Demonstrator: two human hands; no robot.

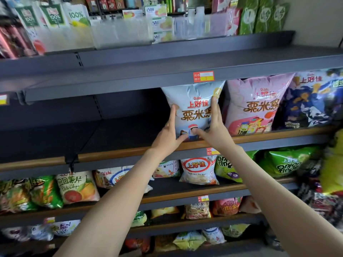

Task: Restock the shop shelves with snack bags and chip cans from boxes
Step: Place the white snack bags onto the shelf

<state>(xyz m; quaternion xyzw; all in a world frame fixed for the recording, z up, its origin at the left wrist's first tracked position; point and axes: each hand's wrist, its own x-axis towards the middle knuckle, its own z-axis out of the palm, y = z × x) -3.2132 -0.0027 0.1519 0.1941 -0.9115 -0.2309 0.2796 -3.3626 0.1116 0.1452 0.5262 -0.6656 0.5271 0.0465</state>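
Observation:
A pale blue snack bag stands upright on the dark shelf, just behind the wooden front rail. My left hand touches the bag's left edge with a straight finger pointing up and the thumb against its lower front. On the bag's right side lies my right hand, fingers straight along that edge and thumb on the lower front. To the right of it stand a pink snack bag and a dark blue snack bag.
Left of the blue bag the shelf is bare. Lower shelves hold several snack bags, among them a white shrimp flakes bag and green onion ring bags. Above, juice cartons and clear bins fill the top shelf. A yellow bag hangs at the right edge.

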